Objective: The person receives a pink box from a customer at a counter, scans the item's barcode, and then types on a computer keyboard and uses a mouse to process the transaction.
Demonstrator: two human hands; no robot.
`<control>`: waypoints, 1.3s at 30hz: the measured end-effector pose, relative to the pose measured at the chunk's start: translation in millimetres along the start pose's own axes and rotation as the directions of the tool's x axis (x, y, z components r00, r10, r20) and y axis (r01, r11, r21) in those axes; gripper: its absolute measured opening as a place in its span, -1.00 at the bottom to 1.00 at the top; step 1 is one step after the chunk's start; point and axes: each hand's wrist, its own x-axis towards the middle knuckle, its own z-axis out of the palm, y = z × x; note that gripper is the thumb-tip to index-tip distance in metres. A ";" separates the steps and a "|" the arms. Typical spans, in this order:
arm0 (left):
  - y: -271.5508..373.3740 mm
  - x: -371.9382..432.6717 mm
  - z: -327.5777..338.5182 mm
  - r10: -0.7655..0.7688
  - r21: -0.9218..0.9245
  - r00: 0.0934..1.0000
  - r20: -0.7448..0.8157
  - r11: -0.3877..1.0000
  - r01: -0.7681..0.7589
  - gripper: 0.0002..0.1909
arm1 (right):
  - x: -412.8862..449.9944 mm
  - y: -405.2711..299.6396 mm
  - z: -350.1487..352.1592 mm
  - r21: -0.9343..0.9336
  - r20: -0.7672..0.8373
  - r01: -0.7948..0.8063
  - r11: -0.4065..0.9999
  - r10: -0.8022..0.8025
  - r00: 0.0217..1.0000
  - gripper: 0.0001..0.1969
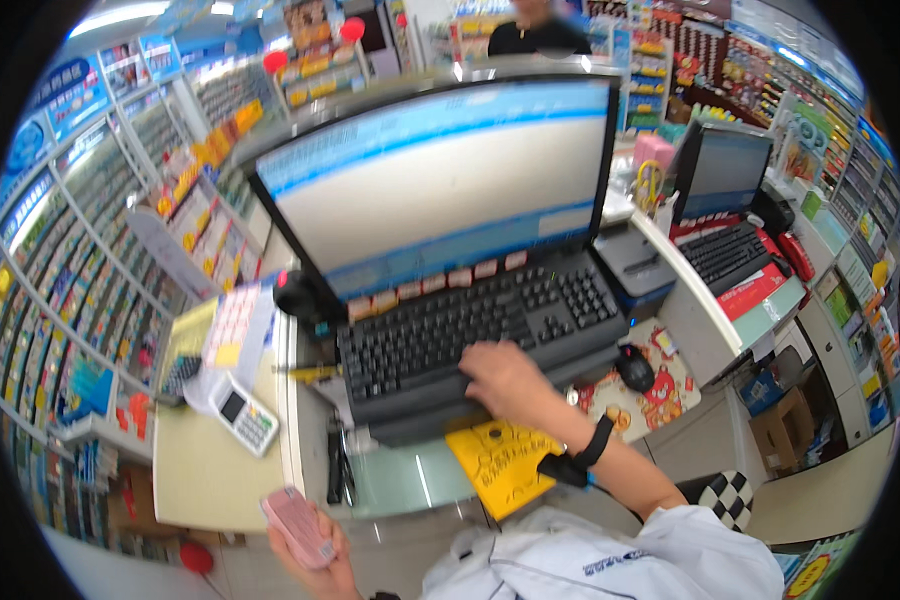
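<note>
A small pink package (300, 527) with printing on it lies in my left hand (315, 559), at the lower left below the counter's edge. My right hand (506, 379) rests at the space bar side of a black keyboard (450, 337), fingers curled over its front rows, holding nothing that I can see. A large monitor (450, 180) with a lit screen stands behind the keyboard. To the right, a black mouse (635, 368) sits on a patterned mouse pad (667, 382). A yellow printed bag or sheet (499, 465) is partly under my right forearm.
A white card terminal (246, 416) and papers (232, 322) lie on the left counter. Right of the keyboard are a small black device (634, 262) and a white partition (690, 292); a second monitor (724, 169) stands beyond. A person in black (540, 37) is across the counter.
</note>
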 end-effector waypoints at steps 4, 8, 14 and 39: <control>10.8 -2.2 -9.2 0.013 0.006 1.000 -0.009 1.000 -0.013 -0.22 | -7.7 7.0 -5.0 0.054 -0.145 -0.090 0.994 0.097 0.985 -0.68; 14.2 -5.7 -14.0 0.036 0.006 0.999 -0.008 0.999 -0.036 -0.23 | 3.6 -15.4 -3.9 0.162 -0.148 -0.171 0.972 0.195 0.970 -0.64; 12.0 1.7 -23.7 -0.008 -0.040 1.000 -0.008 0.999 0.008 -0.23 | 19.4 -19.0 11.1 0.202 -0.072 -0.106 0.974 0.123 0.990 -0.60; 24.0 17.0 -34.9 -0.024 0.005 0.997 -0.080 1.000 0.024 -0.24 | -42.4 86.8 -84.2 0.139 -0.311 -0.387 0.911 0.411 0.857 -0.76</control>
